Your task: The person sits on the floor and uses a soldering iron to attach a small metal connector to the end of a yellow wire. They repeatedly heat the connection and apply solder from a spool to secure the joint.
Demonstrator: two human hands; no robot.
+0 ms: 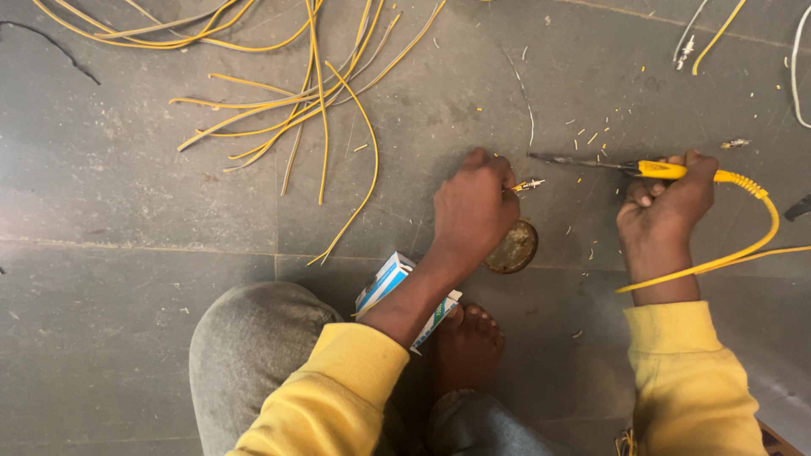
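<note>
While your right hand [667, 207] grips the yellow-handled soldering iron [629, 167] lying level, tip pointing left, your left hand [473, 207] pinches a small metal-tipped connector [528, 184] pointing right, far of the round tin [512, 247].

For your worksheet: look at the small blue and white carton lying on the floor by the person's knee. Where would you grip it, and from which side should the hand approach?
Grip the blue and white carton across its two long flat sides, near its upper left end. That end lies free on the floor, while the left hand's forearm crosses the other end. Approaching from above and from the picture's left looks safest, since the knee crowds it from below.
</note>
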